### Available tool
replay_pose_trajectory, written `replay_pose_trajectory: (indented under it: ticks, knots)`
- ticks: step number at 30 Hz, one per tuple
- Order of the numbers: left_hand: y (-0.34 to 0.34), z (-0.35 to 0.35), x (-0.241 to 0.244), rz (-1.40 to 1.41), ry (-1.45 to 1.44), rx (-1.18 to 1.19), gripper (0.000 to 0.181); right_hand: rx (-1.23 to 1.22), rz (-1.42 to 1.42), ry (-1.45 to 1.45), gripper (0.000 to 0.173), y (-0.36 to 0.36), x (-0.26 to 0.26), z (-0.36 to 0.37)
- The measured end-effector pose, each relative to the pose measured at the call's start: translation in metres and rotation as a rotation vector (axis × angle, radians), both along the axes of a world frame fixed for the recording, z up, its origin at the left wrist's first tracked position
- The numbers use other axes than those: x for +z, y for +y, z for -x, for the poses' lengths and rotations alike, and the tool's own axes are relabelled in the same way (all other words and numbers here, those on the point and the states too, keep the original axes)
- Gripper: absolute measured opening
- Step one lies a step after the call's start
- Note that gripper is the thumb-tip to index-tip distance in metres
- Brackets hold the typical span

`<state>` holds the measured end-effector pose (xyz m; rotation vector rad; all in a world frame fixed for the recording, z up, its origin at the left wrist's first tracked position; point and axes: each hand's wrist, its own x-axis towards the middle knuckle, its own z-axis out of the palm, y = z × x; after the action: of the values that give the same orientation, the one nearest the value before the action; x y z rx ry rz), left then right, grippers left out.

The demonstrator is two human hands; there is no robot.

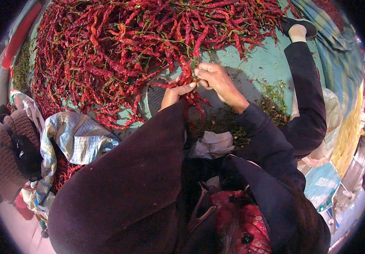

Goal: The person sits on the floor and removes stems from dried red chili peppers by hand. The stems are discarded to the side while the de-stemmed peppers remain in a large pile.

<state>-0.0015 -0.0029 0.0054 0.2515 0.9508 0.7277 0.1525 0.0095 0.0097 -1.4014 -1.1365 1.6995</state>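
Observation:
My left hand (176, 94) holds a small bunch of dried red chilli peppers (186, 74), some of them hanging below the thumb. Close against it, my right hand (216, 79) has thumb and fingers pinched together at the green stem end of the bunch. Part of what the right fingertips grip is hidden. Beyond both hands spreads a large heap of dried red chilli peppers (106, 54) with greenish stems, lying on a pale green sheet (230, 60).
Plucked stems and debris (271, 98) lie right of my hands. A dark-trousered leg (304, 76) with a black shoe (308, 27) stretches along the right. At left are a woven plastic sack (81, 133) with chillies and a brown textured cloth (4, 155). A striped sheet (344, 63) borders the right.

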Motion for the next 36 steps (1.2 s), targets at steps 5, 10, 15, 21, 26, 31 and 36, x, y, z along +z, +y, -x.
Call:
replay_pose_trajectory:
  ticks: [5,10,15,21,26,31,36]
  knots:
    - [-0.001,-0.002,0.006,-0.237,-0.060,-0.084,0.023,-0.389,0.577,0.612,0.015,-0.014,0.011,0.001]
    - [-0.003,-0.001,-0.008,-0.793,0.083,-0.207,0.014,-0.226,0.549,0.586,0.019,-0.018,0.004,-0.009]
    - [-0.002,0.003,0.009,-0.116,0.016,0.179,0.029,0.128,0.170,0.155,0.025,-0.012,0.036,-0.029]
    - [-0.005,-0.005,0.012,0.032,-0.010,0.118,0.048,0.475,-0.196,-0.304,0.023,-0.024,0.037,-0.026]
    - [0.005,0.001,0.006,0.016,-0.046,0.055,0.031,0.483,-0.220,-0.537,0.024,-0.022,0.034,-0.033]
    - [0.005,-0.001,0.003,0.023,-0.058,0.028,0.024,0.280,-0.347,-0.506,0.022,-0.029,0.021,-0.014]
    - [-0.001,0.002,0.001,0.059,-0.127,0.080,0.030,0.312,-0.501,-0.512,0.013,-0.029,0.028,-0.005]
